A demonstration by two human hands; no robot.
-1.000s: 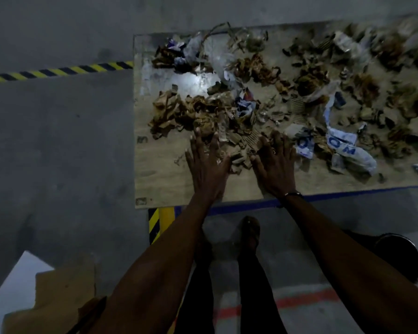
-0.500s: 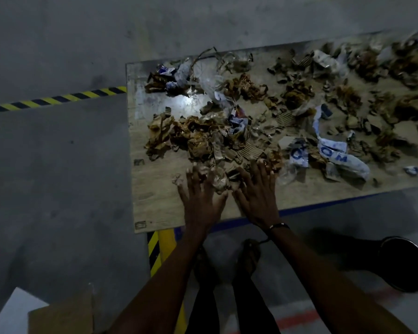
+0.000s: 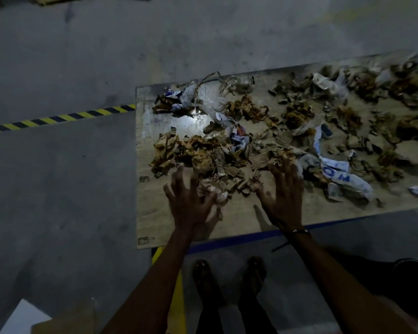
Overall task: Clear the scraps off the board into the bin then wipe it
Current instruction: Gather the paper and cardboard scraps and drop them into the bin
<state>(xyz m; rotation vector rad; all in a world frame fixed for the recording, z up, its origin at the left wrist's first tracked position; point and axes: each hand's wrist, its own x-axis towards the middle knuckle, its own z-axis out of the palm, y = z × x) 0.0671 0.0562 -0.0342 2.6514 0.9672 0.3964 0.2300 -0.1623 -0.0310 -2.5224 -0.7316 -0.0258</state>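
Closest to the camera: two sandalled feet on the concrete floor, a cardboard box (image 3: 65, 320) bottom left, and a dark round bin (image 3: 414, 289) at the lower right, on the right hand's side and below the board's near edge.

Both hands are spread wide, fingers splayed, gripping nothing. The left hand (image 3: 187, 203) hovers at the near left of a small clump of scraps (image 3: 217, 186); the right hand (image 3: 284, 197) lies flat on the board (image 3: 155, 213), fingertips touching corrugated bits. So the clump sits between the hands, just ahead of the palms, looks like a scoop-together setup.

The board's long axis runs left to right, wood-toned and scuffed, with a shiny glare patch. Further out it's crumpled brown paper, ribbed cardboard shreds and a white printed plastic strip (image 3: 336, 169), spreading right and to the far edge. Beyond that, hazard tape (image 3: 58, 118) on grey floor.
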